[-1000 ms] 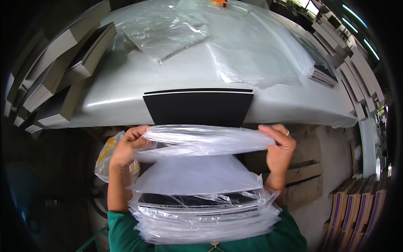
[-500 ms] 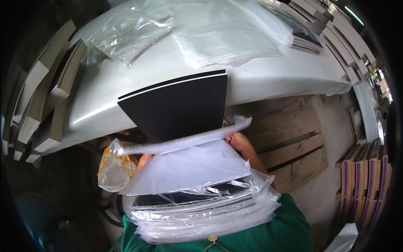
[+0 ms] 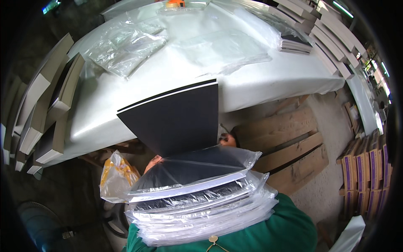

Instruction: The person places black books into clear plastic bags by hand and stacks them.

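A tall black board (image 3: 176,117) with a pale edge leans from my lap toward the table. In front of it lies a clear plastic bag with a black-faced slab (image 3: 189,170) inside, its white edge toward me. It tops a thick stack of plastic-wrapped flat pieces (image 3: 201,222) on my lap. My left hand (image 3: 153,162) is closed at the bagged slab's far left corner, its fingers pinching the plastic there. Beside the black board's lower right edge is my right hand (image 3: 228,140), fingers curled; what they hold, if anything, is hidden.
Across the table (image 3: 126,101) lie loose clear bags (image 3: 126,46), flat clear sheets (image 3: 226,48) and an orange tape roll (image 3: 175,3). Thick slabs (image 3: 44,113) are piled left, pale ones (image 3: 331,38) right. A plastic bag (image 3: 117,178) hangs left; a wooden pallet (image 3: 289,138) lies right.
The bagged slab, tilted up with its white face toward me, now lies flat on the stack, black face up. Both hands show more clearly at its far side.
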`<state>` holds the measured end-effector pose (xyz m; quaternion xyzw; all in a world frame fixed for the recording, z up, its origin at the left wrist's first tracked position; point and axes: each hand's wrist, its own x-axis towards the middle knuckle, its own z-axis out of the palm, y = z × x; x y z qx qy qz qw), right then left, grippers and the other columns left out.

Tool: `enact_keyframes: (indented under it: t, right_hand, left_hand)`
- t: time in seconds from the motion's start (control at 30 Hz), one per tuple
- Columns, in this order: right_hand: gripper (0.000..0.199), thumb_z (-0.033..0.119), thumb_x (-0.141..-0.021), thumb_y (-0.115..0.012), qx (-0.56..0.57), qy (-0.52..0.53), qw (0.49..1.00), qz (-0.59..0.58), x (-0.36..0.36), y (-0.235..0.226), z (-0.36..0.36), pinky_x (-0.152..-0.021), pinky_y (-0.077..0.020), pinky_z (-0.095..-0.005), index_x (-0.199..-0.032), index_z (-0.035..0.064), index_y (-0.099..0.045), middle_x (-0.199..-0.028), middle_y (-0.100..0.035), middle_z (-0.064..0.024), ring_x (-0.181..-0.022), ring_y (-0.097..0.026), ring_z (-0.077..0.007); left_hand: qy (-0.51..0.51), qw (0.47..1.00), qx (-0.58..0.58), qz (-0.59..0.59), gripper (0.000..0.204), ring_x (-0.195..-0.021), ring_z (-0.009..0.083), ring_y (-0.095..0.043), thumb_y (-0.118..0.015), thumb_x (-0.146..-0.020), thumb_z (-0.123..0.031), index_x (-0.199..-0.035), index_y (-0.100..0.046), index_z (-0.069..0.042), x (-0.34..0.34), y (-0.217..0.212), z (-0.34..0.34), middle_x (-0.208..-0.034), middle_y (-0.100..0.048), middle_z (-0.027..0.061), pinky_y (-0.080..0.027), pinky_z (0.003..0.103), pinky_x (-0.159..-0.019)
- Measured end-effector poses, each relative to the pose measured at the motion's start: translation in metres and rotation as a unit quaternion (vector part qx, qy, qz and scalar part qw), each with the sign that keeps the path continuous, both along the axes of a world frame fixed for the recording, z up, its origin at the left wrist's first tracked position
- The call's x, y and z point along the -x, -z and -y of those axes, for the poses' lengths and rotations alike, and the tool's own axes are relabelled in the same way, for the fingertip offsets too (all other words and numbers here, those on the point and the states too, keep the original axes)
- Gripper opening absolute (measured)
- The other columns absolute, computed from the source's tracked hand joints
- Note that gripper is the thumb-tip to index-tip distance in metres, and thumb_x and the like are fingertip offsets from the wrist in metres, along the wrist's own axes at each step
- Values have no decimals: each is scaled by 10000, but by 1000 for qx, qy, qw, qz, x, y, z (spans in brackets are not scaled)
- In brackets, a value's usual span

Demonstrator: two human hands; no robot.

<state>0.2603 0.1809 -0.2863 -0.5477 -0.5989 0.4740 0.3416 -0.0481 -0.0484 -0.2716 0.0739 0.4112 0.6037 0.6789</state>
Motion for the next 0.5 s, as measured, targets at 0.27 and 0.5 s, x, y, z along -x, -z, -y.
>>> enact_keyframes:
  t: [0.27,0.5]
  right_hand:
    - [156,67,-833,-568,-491,51,862,-117,9,-282,-90,-674,-409,-255,-963,22,-642,-837,-611,-37,-724,-498,-140]
    - [185,137,-739,-653,-506,-308,784,187,100,-343,-151,-715,-428,-301,-917,88,-673,-929,-614,-54,-778,-541,-198]
  left_hand:
    - [12,922,-40,-384,187,-650,79,-489,-614,-820,-217,-922,-556,-71,58,-151,10,-730,-523,-11,-389,210,-605]
    - [74,872,-226,-428,267,-685,56,-446,-659,-794,-181,-979,-545,-24,-2,-286,6,-765,-510,-13,-358,197,-620]
